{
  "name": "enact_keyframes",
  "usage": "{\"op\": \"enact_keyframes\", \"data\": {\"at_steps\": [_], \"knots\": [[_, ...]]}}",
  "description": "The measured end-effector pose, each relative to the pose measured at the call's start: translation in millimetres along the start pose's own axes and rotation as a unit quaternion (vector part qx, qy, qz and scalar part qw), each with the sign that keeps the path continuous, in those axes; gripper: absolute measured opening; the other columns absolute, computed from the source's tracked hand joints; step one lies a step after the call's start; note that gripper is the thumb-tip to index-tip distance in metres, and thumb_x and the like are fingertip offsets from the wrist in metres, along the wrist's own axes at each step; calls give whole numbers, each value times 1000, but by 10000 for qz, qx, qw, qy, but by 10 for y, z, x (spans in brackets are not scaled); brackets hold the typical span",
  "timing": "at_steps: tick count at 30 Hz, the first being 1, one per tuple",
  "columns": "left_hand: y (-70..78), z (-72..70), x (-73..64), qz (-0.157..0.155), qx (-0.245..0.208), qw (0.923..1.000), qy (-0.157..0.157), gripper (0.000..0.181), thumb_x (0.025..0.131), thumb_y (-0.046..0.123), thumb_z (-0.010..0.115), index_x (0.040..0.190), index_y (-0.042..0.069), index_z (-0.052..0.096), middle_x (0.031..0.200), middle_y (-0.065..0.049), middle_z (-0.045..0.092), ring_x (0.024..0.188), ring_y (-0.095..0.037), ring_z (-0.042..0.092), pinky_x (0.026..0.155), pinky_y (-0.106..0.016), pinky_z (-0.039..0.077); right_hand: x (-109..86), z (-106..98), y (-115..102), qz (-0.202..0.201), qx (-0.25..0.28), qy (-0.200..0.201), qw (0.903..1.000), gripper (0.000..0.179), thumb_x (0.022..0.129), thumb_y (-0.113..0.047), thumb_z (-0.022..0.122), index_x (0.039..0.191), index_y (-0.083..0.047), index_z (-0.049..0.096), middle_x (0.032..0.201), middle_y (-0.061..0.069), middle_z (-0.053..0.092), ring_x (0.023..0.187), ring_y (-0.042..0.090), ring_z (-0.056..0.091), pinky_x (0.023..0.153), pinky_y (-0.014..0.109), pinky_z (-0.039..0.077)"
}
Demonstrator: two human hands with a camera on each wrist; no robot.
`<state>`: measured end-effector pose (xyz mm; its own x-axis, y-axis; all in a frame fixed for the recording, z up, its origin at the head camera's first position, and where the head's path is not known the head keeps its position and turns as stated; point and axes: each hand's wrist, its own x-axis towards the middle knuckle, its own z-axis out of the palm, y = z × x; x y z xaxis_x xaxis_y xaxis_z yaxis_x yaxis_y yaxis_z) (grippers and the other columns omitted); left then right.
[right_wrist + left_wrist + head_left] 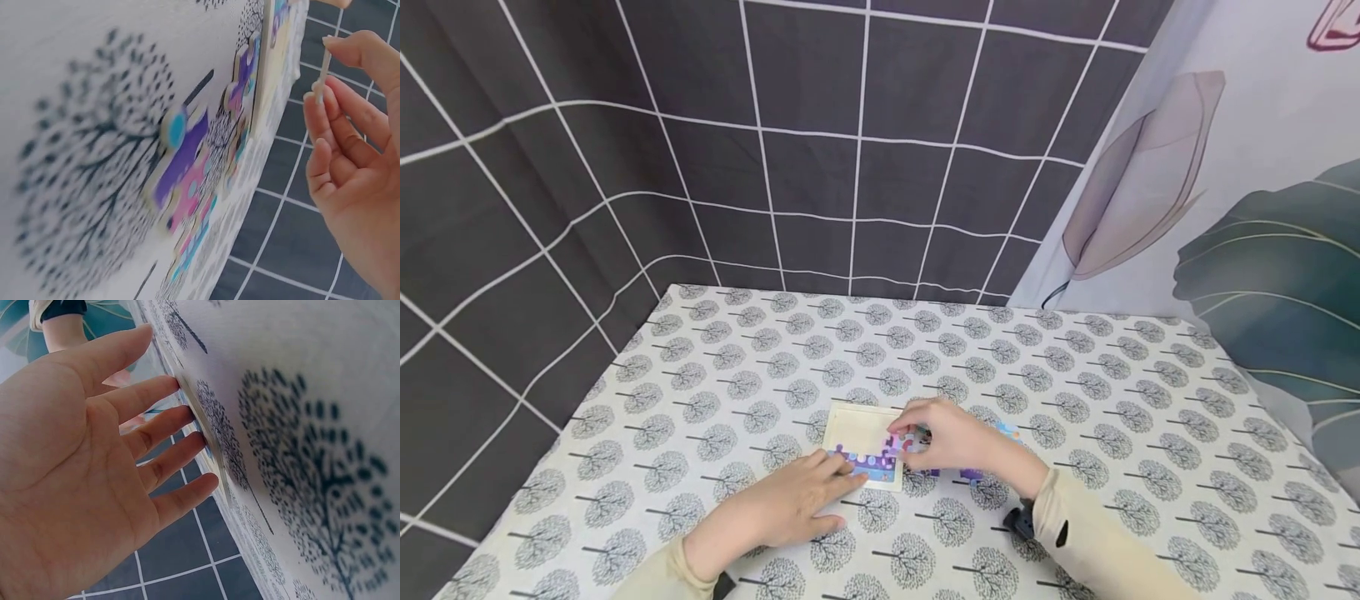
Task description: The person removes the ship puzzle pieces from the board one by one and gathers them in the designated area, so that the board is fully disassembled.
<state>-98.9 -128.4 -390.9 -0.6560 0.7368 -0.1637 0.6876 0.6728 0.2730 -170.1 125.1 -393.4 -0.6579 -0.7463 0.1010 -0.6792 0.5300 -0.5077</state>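
Note:
A shallow pale puzzle tray [859,425] lies on the table, with joined purple and blue jigsaw pieces [880,472] along its near side. My left hand [797,498] rests at the tray's near left corner; in the left wrist view its fingers are extended, fingertips against the tray's edge [215,464]. Above the tray's right side, my right hand [957,435] pinches a jigsaw piece [324,74] between thumb and fingers. The right wrist view shows that piece edge-on, raised off the table; its printed face is mostly hidden there.
Loose jigsaw pieces lie right of the tray, partly behind my right hand: a purple one with a blue knob [182,156], a pink dotted one [192,190], another purple one [244,78]. A tree-print cloth [737,350] covers the table. Dark grid curtain [805,175] stands behind.

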Motion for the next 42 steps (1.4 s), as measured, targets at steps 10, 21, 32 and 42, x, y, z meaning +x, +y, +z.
{"op": "enact_keyframes", "data": {"at_steps": [10, 21, 32, 42], "knots": [[5, -6, 2, -9, -99, 9999, -16, 57, 91, 37, 53, 143, 16, 39, 139, -5, 45, 125, -22, 43, 107, -41, 38, -259, -144, 32, 182, 71, 428, 9989, 36, 72, -15, 73, 107, -7, 69, 102, -4, 65, 86, 9, 60, 74, 27, 54], [10, 11, 1, 16, -147, 9999, 9, 57, 91, 37, 53, 142, 15, 40, 140, -6, 45, 125, -24, 43, 108, -42, 36, -521, -163, 149, 201, 278, 672, 9972, 36, 71, -11, 74, 106, -6, 70, 97, -6, 64, 61, 9, 52, 52, 18, 47], [-5, 19, 4, 39, -64, 10000, 5, 57, 91, 40, 52, 142, 16, 40, 139, -4, 45, 124, -22, 44, 107, -41, 37, -814, -292, 221, 456, 127, 758, 9960, 37, 71, -11, 75, 107, -9, 70, 101, -8, 64, 68, 10, 55, 49, 18, 47], [7, 2, 8, 53, -96, 9999, -15, 58, 91, 40, 52, 142, 16, 40, 138, -4, 46, 123, -22, 44, 106, -41, 38, -1064, -351, 306, 305, -193, 1052, 9938, 36, 69, -10, 77, 103, -6, 70, 96, -7, 64, 72, 6, 54, 59, 20, 50]]}}
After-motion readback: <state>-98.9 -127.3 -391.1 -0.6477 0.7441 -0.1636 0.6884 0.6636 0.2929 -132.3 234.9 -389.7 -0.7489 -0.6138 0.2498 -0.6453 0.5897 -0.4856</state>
